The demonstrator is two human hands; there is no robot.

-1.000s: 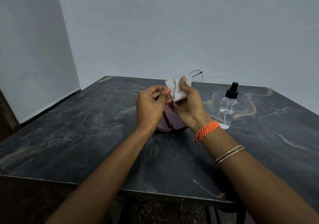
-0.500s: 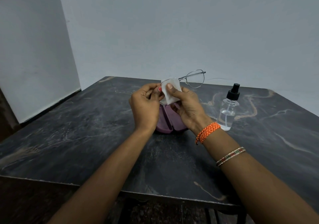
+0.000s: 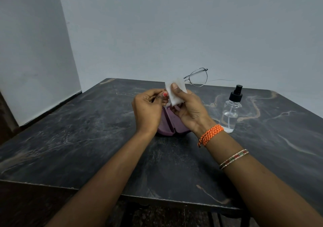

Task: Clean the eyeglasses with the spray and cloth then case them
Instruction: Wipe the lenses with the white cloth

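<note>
Thin metal-framed eyeglasses [image 3: 198,77] are held up above the middle of the table. My left hand [image 3: 148,109] pinches the frame's left end. My right hand [image 3: 189,109] presses a white cloth [image 3: 175,91] around the left lens, thumb on the front; that lens is hidden by the cloth. The right lens sticks out free to the right, one temple arm trailing rightward. Below my hands lies an open mauve glasses case [image 3: 167,124], partly hidden. A clear spray bottle [image 3: 230,111] with a black nozzle stands upright right of my right hand.
The dark marbled table [image 3: 78,130] has its front edge near me, with dark floor and a frame below it. Pale walls rise behind and to the left. My right wrist carries an orange thread band and a thin beaded bangle.
The glasses have turned so the free lens now faces more toward me and sits slightly higher. My right thumb and the cloth have shifted on the covered lens. Bottle and case stayed put.
</note>
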